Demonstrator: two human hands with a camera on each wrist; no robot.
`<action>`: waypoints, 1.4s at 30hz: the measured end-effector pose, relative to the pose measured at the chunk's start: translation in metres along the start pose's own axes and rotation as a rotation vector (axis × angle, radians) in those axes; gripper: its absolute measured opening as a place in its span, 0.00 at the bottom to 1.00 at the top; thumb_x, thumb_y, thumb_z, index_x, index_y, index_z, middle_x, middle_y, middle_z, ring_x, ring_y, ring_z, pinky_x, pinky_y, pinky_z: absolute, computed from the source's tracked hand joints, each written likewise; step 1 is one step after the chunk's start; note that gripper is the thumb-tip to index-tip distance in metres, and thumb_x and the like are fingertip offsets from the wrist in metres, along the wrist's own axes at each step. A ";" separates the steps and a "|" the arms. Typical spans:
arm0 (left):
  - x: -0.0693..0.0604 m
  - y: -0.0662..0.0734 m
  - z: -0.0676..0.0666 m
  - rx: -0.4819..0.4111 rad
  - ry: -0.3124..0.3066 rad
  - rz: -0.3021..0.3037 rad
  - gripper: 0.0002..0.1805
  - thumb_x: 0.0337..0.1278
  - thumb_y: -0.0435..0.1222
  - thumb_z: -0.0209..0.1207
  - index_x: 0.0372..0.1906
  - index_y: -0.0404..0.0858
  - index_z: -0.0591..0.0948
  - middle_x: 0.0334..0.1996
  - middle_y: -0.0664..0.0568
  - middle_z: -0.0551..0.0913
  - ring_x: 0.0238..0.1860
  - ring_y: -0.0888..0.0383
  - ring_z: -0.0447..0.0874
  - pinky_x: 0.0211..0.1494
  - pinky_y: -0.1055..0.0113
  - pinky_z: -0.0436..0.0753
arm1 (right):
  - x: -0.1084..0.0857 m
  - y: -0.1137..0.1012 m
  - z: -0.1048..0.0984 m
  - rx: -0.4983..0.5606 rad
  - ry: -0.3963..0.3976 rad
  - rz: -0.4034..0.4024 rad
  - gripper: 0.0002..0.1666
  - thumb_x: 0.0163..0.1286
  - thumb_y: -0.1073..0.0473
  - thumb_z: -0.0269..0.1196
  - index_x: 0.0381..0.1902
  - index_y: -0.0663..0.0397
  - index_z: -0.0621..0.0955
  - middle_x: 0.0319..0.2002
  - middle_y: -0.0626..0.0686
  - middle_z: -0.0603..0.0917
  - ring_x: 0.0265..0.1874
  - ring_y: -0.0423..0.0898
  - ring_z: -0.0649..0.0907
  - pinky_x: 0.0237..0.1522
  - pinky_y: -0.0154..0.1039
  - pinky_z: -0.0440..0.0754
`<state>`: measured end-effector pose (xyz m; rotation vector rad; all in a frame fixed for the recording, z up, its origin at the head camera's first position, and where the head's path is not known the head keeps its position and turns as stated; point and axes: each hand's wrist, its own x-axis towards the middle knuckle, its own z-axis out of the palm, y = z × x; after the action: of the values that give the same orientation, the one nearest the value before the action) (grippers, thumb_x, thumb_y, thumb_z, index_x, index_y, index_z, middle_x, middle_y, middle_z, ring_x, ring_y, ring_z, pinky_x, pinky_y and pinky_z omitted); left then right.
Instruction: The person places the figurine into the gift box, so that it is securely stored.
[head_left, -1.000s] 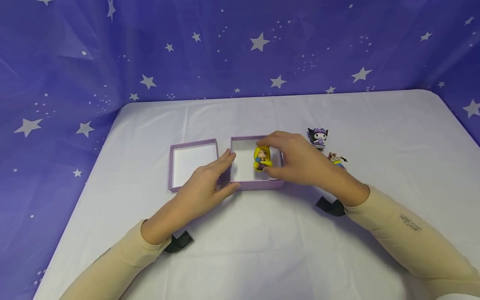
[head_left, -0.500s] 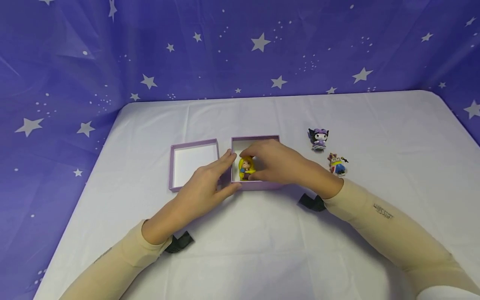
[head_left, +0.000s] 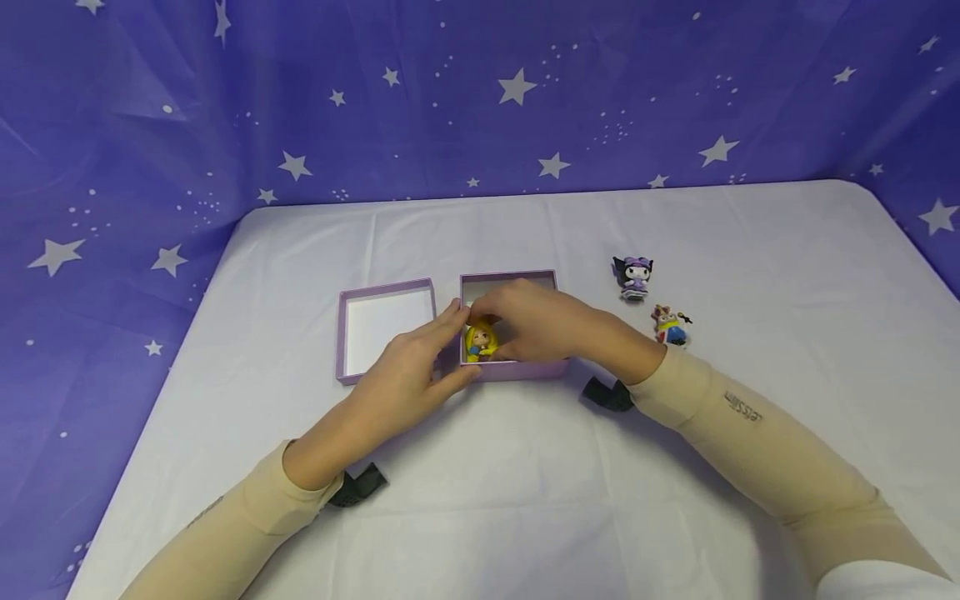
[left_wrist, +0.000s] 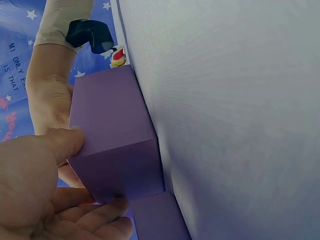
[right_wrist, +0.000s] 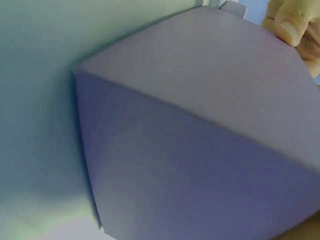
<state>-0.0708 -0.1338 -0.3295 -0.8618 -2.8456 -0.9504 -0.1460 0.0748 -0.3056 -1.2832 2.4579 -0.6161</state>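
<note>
An open-topped purple box with a white inside stands mid-table. My right hand reaches into it and grips a yellow-haired figurine by its sides, in the box's front left corner. The figurine's lower part is hidden. My left hand rests against the box's left side, fingers extended along the wall. In the left wrist view, the left thumb touches the near corner of the box and the fingertips press its side. The right wrist view is mostly filled by the outer walls of the box.
A shallow purple lid, white inside, lies open side up just left of the box. To the right stand a purple-and-black figurine and a crowned yellow-and-blue figurine. A white cloth covers the table; a starry purple curtain hangs behind.
The right hand has carried the yellow-haired figurine leftward and lower in the box, from its right part to the front left corner. The left hand stays at the box's side.
</note>
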 end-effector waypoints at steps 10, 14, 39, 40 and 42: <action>0.000 -0.001 0.001 0.006 -0.007 -0.010 0.39 0.62 0.48 0.63 0.71 0.33 0.65 0.72 0.40 0.61 0.22 0.61 0.69 0.49 0.64 0.75 | -0.008 0.000 -0.005 -0.017 -0.046 0.008 0.27 0.61 0.61 0.70 0.58 0.55 0.80 0.51 0.48 0.84 0.54 0.45 0.81 0.57 0.43 0.75; 0.000 -0.002 0.002 0.014 0.006 -0.005 0.39 0.62 0.49 0.63 0.71 0.32 0.65 0.71 0.39 0.62 0.45 0.53 0.82 0.59 0.60 0.74 | -0.017 0.004 -0.008 0.025 0.002 0.015 0.27 0.63 0.59 0.68 0.61 0.56 0.79 0.55 0.49 0.82 0.57 0.46 0.79 0.59 0.45 0.74; -0.001 -0.001 0.003 0.021 -0.001 -0.017 0.40 0.61 0.49 0.64 0.72 0.33 0.64 0.72 0.41 0.61 0.68 0.51 0.65 0.64 0.57 0.71 | -0.133 0.097 -0.063 0.343 0.403 0.563 0.33 0.65 0.52 0.68 0.66 0.57 0.73 0.64 0.58 0.75 0.65 0.53 0.72 0.64 0.49 0.67; -0.001 -0.001 0.003 0.021 0.000 -0.016 0.40 0.61 0.49 0.64 0.72 0.33 0.64 0.72 0.41 0.61 0.63 0.51 0.71 0.63 0.58 0.72 | -0.134 0.101 -0.062 0.333 0.392 0.574 0.35 0.65 0.52 0.68 0.67 0.57 0.72 0.65 0.59 0.74 0.66 0.54 0.70 0.65 0.54 0.65; -0.001 -0.001 0.003 0.019 -0.001 -0.015 0.40 0.61 0.49 0.63 0.72 0.34 0.64 0.72 0.42 0.61 0.52 0.52 0.80 0.59 0.60 0.74 | -0.136 0.107 -0.059 0.325 0.377 0.582 0.38 0.64 0.52 0.69 0.68 0.58 0.70 0.66 0.61 0.71 0.68 0.56 0.67 0.66 0.57 0.62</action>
<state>-0.0701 -0.1331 -0.3323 -0.8405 -2.8612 -0.9238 -0.1717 0.2556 -0.2992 -0.3170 2.6809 -1.0964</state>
